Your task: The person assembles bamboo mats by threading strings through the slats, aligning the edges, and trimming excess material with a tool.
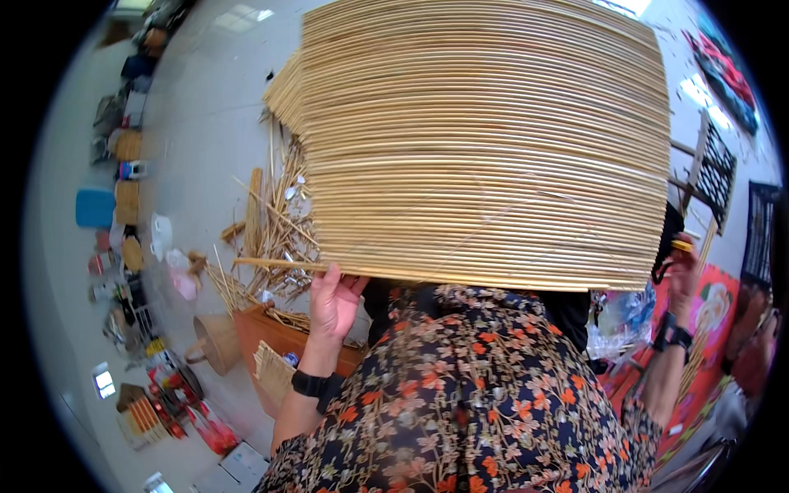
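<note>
A large mat of straw-coloured stalks (485, 156), laid in close parallel rows, spreads in front of me and over my lap. My left hand (333, 304) is closed at its near left corner, thumb on top and fingers partly hidden beneath. There it pinches a stalk (275, 263) that runs along the near edge and sticks out to the left. Off the mat's near right corner, my right hand (682, 275) is closed round a small yellow object (681, 246); blur hides its exact kind.
Loose stalks and scraps (283, 214) litter the floor left of the mat. A brown wooden stool or box (246, 329) and a tan bucket (218, 345) stand at my left. On the right are a dark chair (713, 172) and a red flowered cloth (711, 308).
</note>
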### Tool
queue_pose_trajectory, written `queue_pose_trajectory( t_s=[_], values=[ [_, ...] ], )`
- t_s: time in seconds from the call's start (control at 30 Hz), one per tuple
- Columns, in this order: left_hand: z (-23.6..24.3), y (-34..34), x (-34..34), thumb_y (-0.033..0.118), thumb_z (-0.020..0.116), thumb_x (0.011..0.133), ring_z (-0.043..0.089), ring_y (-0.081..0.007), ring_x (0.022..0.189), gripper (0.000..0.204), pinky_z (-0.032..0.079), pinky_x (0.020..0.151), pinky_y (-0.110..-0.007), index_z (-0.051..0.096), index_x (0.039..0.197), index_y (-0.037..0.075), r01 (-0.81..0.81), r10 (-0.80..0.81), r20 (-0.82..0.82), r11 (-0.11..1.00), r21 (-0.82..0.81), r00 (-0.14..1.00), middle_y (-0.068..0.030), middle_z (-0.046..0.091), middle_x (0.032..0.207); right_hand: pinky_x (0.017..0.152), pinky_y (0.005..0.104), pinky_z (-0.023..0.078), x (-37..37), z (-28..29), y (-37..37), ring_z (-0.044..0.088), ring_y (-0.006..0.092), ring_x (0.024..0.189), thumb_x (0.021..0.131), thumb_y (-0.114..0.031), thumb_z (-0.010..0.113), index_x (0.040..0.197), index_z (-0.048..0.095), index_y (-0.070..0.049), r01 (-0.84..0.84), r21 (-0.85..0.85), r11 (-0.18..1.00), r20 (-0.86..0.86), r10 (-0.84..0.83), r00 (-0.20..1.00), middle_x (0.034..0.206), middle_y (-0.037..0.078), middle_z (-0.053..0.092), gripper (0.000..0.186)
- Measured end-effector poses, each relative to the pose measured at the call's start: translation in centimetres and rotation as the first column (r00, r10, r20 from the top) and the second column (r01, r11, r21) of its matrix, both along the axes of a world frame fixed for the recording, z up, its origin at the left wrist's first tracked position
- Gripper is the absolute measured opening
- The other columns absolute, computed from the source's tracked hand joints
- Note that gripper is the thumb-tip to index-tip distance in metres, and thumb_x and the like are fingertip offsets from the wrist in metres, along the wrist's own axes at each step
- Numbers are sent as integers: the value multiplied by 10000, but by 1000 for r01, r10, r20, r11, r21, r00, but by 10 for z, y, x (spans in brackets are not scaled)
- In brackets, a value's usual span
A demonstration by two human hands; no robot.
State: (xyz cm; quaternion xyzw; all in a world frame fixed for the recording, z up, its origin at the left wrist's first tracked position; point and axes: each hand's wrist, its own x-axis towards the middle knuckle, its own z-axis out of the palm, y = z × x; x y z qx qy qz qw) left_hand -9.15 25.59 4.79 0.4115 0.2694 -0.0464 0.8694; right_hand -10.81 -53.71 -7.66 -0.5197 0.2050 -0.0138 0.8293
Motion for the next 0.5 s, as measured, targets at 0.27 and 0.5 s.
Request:
queue_pose_trajectory(
  t_s=[0.27, 0.5],
  values=[
    [-9, -22, 22, 169, 655, 1032, 724, -251, 1108, 241, 629, 940, -443, 638, 1263, 105, 80, -83, 115, 996, 25, 990, -112, 727, 1218, 913, 325, 517, 137, 213, 244, 550, 226, 1120, 1009, -202, 664, 1303, 514, 17, -451, 455, 768, 355, 307, 883, 1244, 147, 554, 396],
    [14, -34, 26, 198, 688, 1015, 724, -217, 1096, 323, 643, 905, -397, 592, 1303, 87, 37, -45, 104, 997, 75, 994, -100, 720, 1216, 844, 322, 579, 156, 230, 442, 668, 184, 973, 1017, -202, 670, 1241, 595, -45, -654, 433, 621, 99, 688, 719, 1131, 105, 680, 284]
  ],
)
